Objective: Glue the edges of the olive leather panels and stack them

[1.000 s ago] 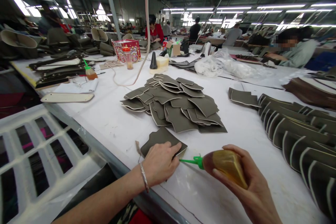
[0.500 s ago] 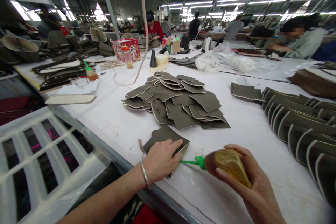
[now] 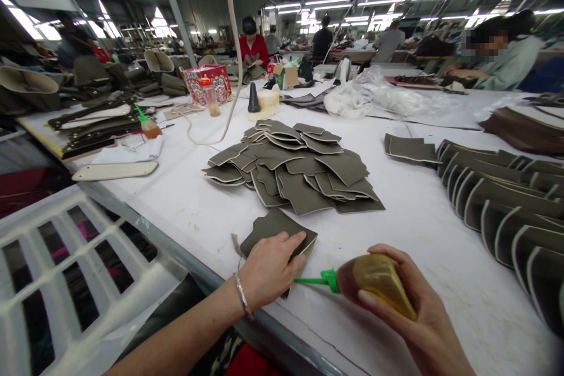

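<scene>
My left hand (image 3: 268, 267) presses down on a grey-green cut leather piece (image 3: 275, 227) that lies near the front edge of the white table (image 3: 409, 229); its fingers are curled on the piece. In my right hand (image 3: 418, 317) I grip an amber glue bottle (image 3: 374, 279). Its green nozzle (image 3: 311, 279) points left at the lower right edge of the piece, just beside my left fingers.
A heap of similar grey pieces (image 3: 295, 167) lies in the middle of the table. Overlapping pieces in a row (image 3: 497, 200) run along the right. A white plastic crate (image 3: 66, 270) stands at the lower left. Other people work at the far tables.
The bottle's nozzle has slid a little left and down along the piece's edge. My left hand stays on the piece.
</scene>
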`<action>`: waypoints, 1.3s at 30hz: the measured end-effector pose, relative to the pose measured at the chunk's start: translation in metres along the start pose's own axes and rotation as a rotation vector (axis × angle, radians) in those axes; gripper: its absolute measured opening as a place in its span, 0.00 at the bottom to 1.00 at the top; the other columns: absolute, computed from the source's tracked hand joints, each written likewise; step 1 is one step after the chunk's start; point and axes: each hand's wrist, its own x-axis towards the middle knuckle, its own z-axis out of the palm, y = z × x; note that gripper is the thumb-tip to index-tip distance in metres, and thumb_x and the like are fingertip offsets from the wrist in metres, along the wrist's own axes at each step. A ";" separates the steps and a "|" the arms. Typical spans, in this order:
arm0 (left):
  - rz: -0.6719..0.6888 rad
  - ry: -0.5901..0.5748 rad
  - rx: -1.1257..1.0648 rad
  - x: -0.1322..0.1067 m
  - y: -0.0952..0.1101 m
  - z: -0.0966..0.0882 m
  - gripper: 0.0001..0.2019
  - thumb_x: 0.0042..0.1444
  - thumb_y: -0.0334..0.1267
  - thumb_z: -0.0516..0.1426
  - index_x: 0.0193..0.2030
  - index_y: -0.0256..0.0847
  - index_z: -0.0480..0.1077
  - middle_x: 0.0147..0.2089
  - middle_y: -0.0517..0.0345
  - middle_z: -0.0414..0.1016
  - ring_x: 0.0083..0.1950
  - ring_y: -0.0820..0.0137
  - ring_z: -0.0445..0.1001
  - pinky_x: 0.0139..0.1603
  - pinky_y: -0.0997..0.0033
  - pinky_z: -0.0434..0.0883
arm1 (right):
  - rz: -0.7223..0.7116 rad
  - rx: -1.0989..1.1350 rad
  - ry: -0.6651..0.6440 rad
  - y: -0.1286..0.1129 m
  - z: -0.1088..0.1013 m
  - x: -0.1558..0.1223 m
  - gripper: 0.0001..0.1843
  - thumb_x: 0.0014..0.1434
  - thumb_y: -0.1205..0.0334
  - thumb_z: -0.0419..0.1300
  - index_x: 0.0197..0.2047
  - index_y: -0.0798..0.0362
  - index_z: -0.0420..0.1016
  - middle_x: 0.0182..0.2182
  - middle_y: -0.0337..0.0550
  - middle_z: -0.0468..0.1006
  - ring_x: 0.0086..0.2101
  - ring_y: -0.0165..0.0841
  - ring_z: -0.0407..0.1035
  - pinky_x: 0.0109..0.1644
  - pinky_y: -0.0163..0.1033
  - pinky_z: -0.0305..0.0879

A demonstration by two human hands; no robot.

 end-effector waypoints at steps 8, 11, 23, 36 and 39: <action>-0.003 -0.010 0.005 0.000 0.002 -0.002 0.24 0.65 0.42 0.47 0.67 0.43 0.62 0.46 0.53 0.74 0.47 0.59 0.76 0.49 0.60 0.71 | -0.016 0.026 -0.036 0.001 -0.003 -0.003 0.28 0.52 0.44 0.68 0.52 0.42 0.65 0.43 0.36 0.73 0.41 0.40 0.70 0.44 0.38 0.64; -0.006 -0.012 0.004 0.001 0.002 -0.002 0.23 0.66 0.42 0.47 0.66 0.44 0.63 0.46 0.53 0.74 0.47 0.59 0.76 0.49 0.61 0.71 | -0.058 -0.068 0.040 0.003 -0.007 0.000 0.27 0.52 0.45 0.68 0.52 0.42 0.66 0.45 0.36 0.72 0.41 0.39 0.70 0.46 0.38 0.63; -0.003 -0.021 0.008 0.002 0.002 0.000 0.24 0.66 0.43 0.47 0.67 0.43 0.62 0.48 0.53 0.74 0.48 0.60 0.75 0.51 0.62 0.71 | -0.137 -0.068 0.058 0.009 -0.007 0.001 0.26 0.53 0.47 0.68 0.52 0.43 0.66 0.47 0.39 0.71 0.44 0.41 0.69 0.48 0.39 0.64; -0.007 -0.032 -0.017 0.003 0.000 0.002 0.23 0.66 0.41 0.46 0.67 0.43 0.62 0.50 0.52 0.73 0.50 0.62 0.74 0.53 0.64 0.69 | -0.182 -0.063 -0.011 0.016 -0.007 0.002 0.26 0.54 0.47 0.68 0.52 0.43 0.65 0.47 0.39 0.71 0.44 0.41 0.69 0.46 0.39 0.66; -0.006 -0.042 -0.036 0.004 0.000 0.001 0.24 0.66 0.39 0.44 0.67 0.42 0.62 0.50 0.52 0.73 0.51 0.62 0.74 0.53 0.64 0.69 | -0.223 -0.075 -0.077 0.022 -0.012 0.007 0.26 0.55 0.48 0.68 0.53 0.43 0.64 0.46 0.39 0.72 0.43 0.40 0.70 0.45 0.38 0.68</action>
